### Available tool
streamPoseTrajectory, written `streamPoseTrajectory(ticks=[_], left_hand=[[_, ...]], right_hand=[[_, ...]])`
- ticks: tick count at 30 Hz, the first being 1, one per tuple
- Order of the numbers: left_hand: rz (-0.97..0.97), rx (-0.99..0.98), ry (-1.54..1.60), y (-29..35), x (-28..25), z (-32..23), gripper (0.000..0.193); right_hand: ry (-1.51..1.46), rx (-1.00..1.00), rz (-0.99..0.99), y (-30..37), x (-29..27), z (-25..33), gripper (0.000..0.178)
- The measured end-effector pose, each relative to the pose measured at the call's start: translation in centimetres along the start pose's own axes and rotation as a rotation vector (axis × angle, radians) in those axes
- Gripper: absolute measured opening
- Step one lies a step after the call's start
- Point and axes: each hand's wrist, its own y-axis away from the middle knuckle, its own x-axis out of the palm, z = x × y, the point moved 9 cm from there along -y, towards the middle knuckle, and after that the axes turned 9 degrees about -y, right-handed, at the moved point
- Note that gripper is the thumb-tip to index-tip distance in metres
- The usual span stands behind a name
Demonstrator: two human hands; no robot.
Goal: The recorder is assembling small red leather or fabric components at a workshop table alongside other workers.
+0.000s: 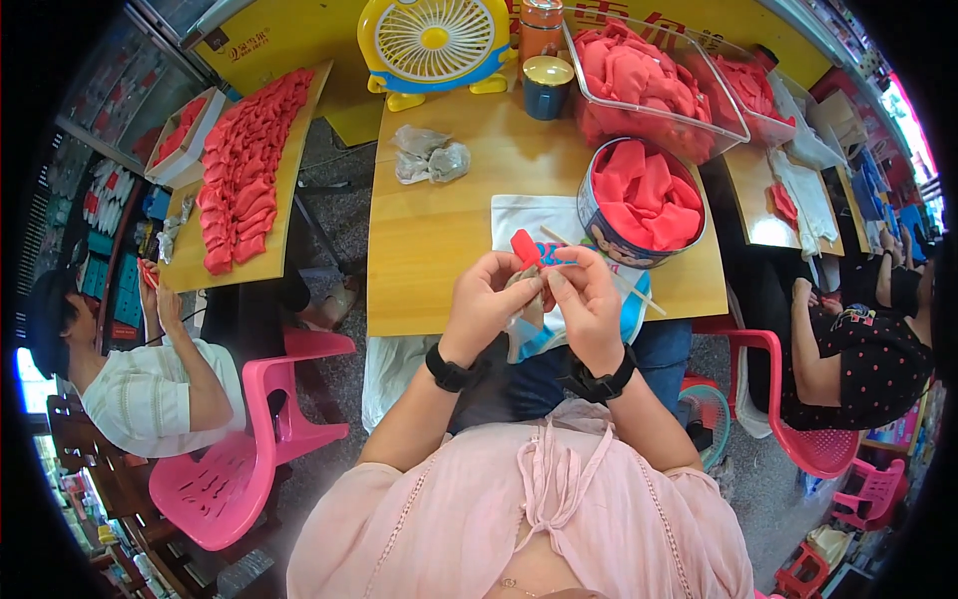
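Above the table's near edge, my left hand (486,300) and my right hand (587,299) are held close together, fingers closed in a pinch. Between them is a small red fabric piece (524,247), its end poking up past my left fingertips. A crumpled, greyish-beige bit (531,307), like a thin plastic bag, hangs below it, partly hidden by my fingers. Beneath the hands lies a white and blue printed cloth (514,213). Just right of my right hand stands a round tin (609,238) full of red fabric pieces (647,195). A thin pale stick (639,294) rests beside it.
Two crumpled clear bags (429,156) lie on the wooden table (414,270). Behind are a yellow fan (435,45), a dark blue cup (548,88) and a clear bin (733,125) of red pieces. People sit on pink chairs at both sides; red pieces (249,150) cover the left table.
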Motion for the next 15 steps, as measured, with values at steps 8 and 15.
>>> streamPoseTrajectory(ticks=[8, 15], left_hand=[[0.057, -0.021, 0.188, 0.1, 0.1, 0.2, 0.019], [0.03, -0.05, 0.204, 0.1, 0.1, -0.3, 0.016]], right_hand=[[0.11, 0.075, 0.046, -1.4, -0.1, -1.3, 0.015], [0.072, 0.122, 0.131, -1.9, 0.3, -2.0, 0.01]])
